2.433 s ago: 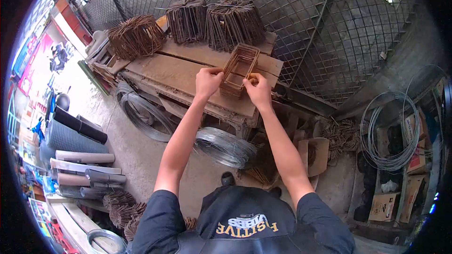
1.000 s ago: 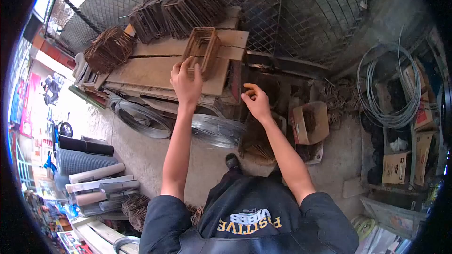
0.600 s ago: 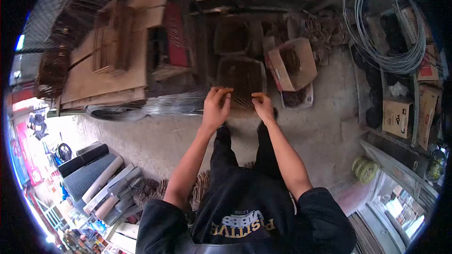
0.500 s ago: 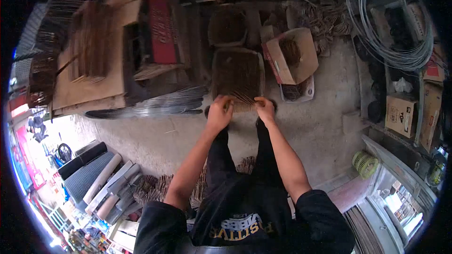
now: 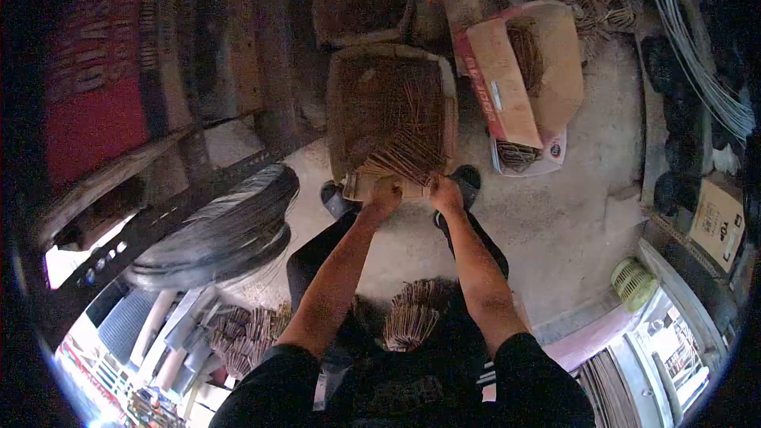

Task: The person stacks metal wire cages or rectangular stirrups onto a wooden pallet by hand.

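Head view: hands and near stock.

Left hand (image 5: 384, 194): fingers curled, at the near edge of the bin (image 5: 450, 111); whether it is clamped on a rod or only rests there, cannot tell. Right hand (image 5: 445, 192): apart from the left, fingers curled, at the near right end of the rods; its grip likewise unreadable in the dim light.

Thin brown rods (image 5: 404, 154): loose fanned batch, lying aslant in the near part of the bin, further pieces jumbled behind. Bin: pale-rimmed, on the floor, its near end between the shoes (image 5: 466, 182).

Outward: second bin (image 5: 365, 38), just beyond; red-sided carton (image 5: 564, 55), open, to the right, white tray (image 5: 548, 160) at its near end; wire coil (image 5: 214, 238), left; rod bundle (image 5: 411, 321), nearer the body.

Hazards, by judgement: crossed rods could snag and drag out neighbours if lifted unevenly; rod ends could prick bare fingers; a hard pull could shift the bin against the shoes.
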A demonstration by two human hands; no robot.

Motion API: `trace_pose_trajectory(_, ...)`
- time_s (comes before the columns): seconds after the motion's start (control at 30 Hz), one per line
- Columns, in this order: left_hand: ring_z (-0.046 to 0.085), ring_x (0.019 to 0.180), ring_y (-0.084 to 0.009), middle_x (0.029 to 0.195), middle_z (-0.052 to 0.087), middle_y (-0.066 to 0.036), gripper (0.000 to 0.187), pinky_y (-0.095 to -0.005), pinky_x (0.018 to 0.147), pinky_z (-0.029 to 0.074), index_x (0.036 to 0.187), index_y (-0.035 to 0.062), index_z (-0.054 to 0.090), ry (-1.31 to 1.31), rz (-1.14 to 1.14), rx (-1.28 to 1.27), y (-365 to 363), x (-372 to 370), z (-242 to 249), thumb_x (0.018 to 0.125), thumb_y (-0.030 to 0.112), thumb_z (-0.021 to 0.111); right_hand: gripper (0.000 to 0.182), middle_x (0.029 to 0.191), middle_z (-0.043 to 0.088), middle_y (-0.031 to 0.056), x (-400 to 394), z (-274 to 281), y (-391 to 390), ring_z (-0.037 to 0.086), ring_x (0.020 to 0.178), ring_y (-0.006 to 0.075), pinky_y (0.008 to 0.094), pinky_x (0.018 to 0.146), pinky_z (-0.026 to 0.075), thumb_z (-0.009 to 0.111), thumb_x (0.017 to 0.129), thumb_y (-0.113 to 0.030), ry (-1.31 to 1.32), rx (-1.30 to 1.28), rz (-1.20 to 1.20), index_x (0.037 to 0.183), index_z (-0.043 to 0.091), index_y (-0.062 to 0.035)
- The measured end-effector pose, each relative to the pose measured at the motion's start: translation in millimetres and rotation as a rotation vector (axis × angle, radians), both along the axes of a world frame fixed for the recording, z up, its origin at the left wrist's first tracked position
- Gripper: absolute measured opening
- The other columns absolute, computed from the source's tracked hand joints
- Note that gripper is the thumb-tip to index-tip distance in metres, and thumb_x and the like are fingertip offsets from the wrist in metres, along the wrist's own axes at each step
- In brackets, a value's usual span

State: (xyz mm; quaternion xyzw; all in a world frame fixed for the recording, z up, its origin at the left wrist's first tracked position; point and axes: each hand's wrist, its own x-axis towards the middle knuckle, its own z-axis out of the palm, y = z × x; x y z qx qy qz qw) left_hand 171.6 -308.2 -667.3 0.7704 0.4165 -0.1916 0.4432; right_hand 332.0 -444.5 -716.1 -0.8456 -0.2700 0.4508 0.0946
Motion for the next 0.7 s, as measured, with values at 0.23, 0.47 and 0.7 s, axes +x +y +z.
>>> trace_pose_trajectory(0.23,0.063,0.084,-0.0304,0.098,0.068,-0.023,0.044,-0.0449,0.078,0.053,0.137,-0.0011,0.055,0.12,0.005,-0.382,-11.2,30.8,-123.1,0.094,0.01,0.058,0.03,0.107,0.074,0.0205,6.7,-21.0,31.5,0.07,0.106,0.0389,0.0541,0.088,0.059,0.06,0.096,-0.025,-0.097,-0.198,0.385,0.103,0.073,0.0006)
trace_pose_trajectory(0.47,0.062,0.082,-0.0291,0.089,0.067,-0.019,0.021,-0.044,0.079,0.052,0.11,-0.0005,0.064,-0.391,0.529,-0.295,-65.1,-31.9,-167.4,0.095,0.013,0.063,0.023,0.093,0.074,0.0231,0.4,-18.8,-6.2,0.072,0.088,0.0384,0.0495,0.071,0.056,0.067,0.096,-0.026,-0.381,0.148,0.244,0.098,0.081,-0.0069)
trace_pose_trajectory(0.7,0.066,0.085,-0.0241,0.098,0.072,-0.012,0.026,-0.0394,0.081,0.053,0.115,0.0051,0.068,-0.761,0.838,-0.526,-42.1,-63.8,-77.8,0.096,0.023,0.07,0.032,0.091,0.076,0.0173,36.7,164.5,28.5,0.072,0.083,0.0278,0.0351,0.075,0.053,0.075,0.095,-0.035,-0.167,0.478,-0.368,0.109,0.08,-0.0068)
